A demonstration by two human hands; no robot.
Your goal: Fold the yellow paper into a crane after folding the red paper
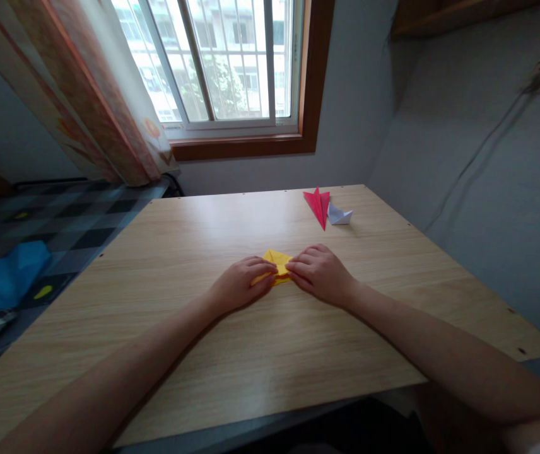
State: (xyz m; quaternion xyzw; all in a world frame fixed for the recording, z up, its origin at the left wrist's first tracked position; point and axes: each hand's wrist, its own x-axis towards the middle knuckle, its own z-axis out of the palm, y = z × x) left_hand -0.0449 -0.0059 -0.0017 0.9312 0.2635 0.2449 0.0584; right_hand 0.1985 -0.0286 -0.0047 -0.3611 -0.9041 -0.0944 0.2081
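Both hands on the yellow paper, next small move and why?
Probably run the right hand fingertips outward along the yellow paper to sharpen the crease while the left hand pins it. Both hands press it flat on the table, meeting at its middle, so a fold looks half-set.

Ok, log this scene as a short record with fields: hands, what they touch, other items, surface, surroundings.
left hand: left hand pressing on the yellow folded paper, fingers flat
right hand: right hand pressing on the same paper from the other side
other items: red folded paper and white folded paper, side by side at the far right of the table
surface: wooden table
surroundings: window, curtain, blue cloth at left
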